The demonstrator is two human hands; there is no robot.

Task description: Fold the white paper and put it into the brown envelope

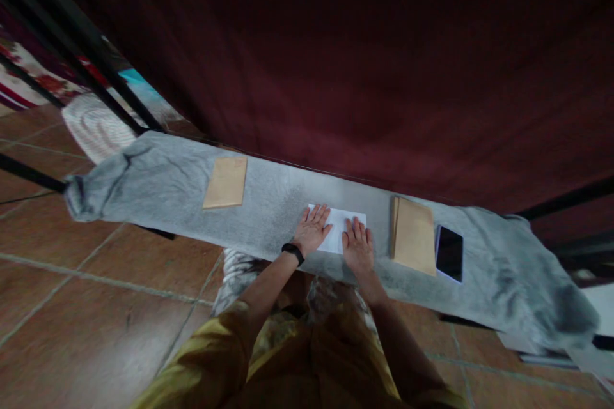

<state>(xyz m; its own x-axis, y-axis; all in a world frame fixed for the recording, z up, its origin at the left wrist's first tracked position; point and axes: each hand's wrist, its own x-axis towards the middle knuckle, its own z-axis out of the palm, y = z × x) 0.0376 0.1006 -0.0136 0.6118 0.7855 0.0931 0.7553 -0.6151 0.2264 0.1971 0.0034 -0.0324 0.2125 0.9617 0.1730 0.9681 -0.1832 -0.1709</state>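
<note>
white paper (336,230) is pressed against the cloth-covered tabletop (278,204) by the left hand (313,230) and right hand (357,246); both are spread flat, palms down. a phone (449,254) is placed just beside brown papers (415,236).

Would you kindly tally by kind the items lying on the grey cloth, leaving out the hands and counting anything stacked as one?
Brown paper items: 2 (left brown item and right brown stack)
White paper: 1, partly covered by both hands
Phone: 1
Total: 4
</note>
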